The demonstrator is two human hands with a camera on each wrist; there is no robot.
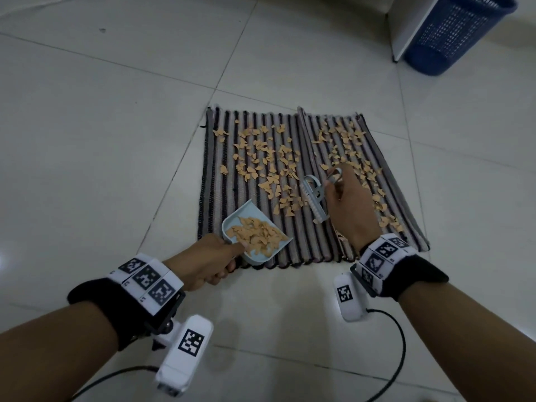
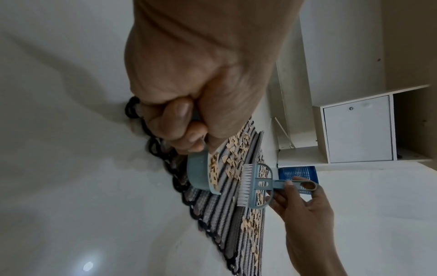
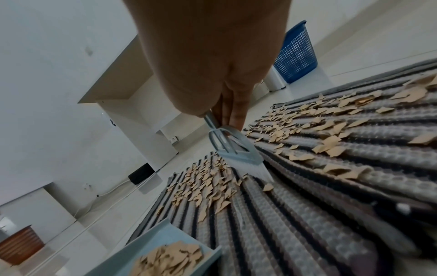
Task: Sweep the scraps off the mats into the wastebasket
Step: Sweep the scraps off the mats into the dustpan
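Your left hand (image 1: 203, 264) grips the small light-blue plastic dustpan (image 1: 255, 233), part full of tan paper scraps (image 1: 255, 146), at the near edge of the two striped woven mats (image 1: 290, 248). Just past it, your right hand (image 1: 348, 204) pinches the little blue brush (image 1: 314, 197). Most scraps still lie thin and torn on both mats. The blue mesh wastebasket (image 1: 455, 33) waits far beyond the mats.

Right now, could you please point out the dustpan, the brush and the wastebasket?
dustpan (image 1: 232, 224), head view, on its back wall.
brush (image 2: 243, 184), left wrist view, on its white bristles.
wastebasket (image 1: 452, 33), head view, on its mesh side.
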